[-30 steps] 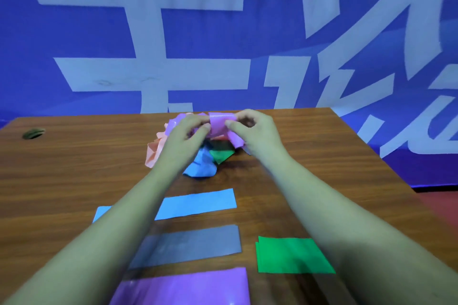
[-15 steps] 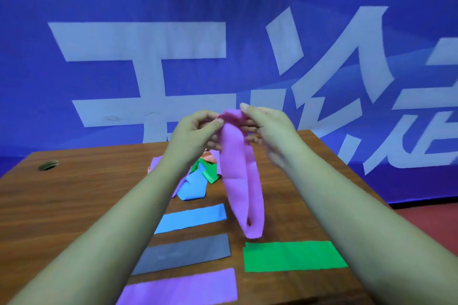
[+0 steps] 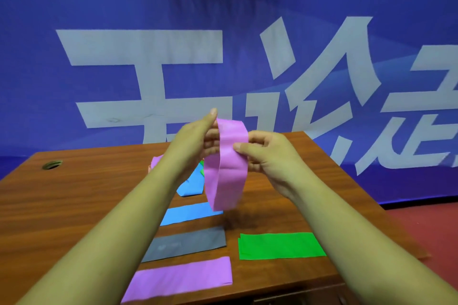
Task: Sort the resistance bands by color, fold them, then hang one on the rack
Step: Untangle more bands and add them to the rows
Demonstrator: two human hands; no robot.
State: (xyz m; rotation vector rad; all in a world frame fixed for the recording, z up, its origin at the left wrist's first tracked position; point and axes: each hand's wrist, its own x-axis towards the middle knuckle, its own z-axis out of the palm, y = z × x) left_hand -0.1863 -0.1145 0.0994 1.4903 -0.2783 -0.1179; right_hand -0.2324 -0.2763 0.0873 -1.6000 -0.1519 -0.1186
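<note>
A purple resistance band hangs as a loop above the wooden table, held up between both hands. My left hand holds its upper left edge, thumb up. My right hand pinches its right edge. Flat on the table lie a folded blue band, a grey band, a purple band and a green band. Behind my left arm sits a small pile of unsorted bands, mostly hidden, showing blue, green and purple.
A blue banner with large white characters hangs behind the table. A round cable hole sits at the table's far left. Red floor shows to the right of the table edge. No rack is in view.
Both hands lifted the purple band out of the pile and up off the table. The loop now hangs shorter and wider between my hands. The view tilted upward.
</note>
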